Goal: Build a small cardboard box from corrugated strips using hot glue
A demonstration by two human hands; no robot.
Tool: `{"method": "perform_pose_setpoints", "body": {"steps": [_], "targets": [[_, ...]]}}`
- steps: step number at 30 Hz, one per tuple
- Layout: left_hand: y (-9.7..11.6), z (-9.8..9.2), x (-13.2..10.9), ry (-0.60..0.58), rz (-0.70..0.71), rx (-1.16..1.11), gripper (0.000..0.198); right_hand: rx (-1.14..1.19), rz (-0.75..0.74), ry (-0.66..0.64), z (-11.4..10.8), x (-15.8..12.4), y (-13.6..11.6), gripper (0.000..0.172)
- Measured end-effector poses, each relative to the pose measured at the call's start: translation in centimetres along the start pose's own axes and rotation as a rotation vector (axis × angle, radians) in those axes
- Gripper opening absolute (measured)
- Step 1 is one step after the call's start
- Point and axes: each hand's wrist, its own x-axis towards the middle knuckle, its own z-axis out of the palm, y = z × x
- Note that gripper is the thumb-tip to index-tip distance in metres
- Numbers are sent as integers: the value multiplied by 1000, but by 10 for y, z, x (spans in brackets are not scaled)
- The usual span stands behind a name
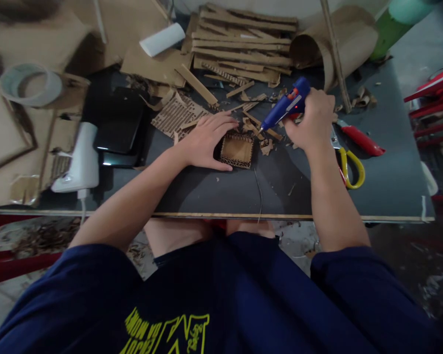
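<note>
In the middle of the table lies a small square cardboard box point(237, 149) with low corrugated walls and an open top. My left hand point(206, 142) rests at its left side, thumb and fingers spread apart around that edge; whether it presses on the wall is hard to see. A blue hot glue gun point(286, 105) is in my right hand point(315, 118), its nozzle pointing down and left, just beyond the box's upper right corner. A small red light glows on its side. Torn cardboard scraps point(266, 146) lie beside the box.
Cardboard strips point(243, 44) are stacked at the back, near a rolled cardboard tube point(339, 39). Yellow-handled scissors point(350, 169) and a red-handled tool point(363, 140) lie right. Left are a black box-like object point(120, 120), a white device point(79, 157) and a tape roll point(31, 84).
</note>
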Motion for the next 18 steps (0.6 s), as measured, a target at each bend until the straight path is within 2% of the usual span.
{"method": "perform_pose_setpoints", "body": {"steps": [7, 13, 18], "targets": [[-1, 0, 2, -11, 20, -29, 102, 35, -1, 4, 2, 0, -3, 48], [-2, 1, 1, 1, 28, -28, 103, -4, -14, -66, 3, 0, -8, 39], [-1, 1, 1, 10, 26, -18, 106, -15, -21, -82, 4, 1, -9, 40]]}}
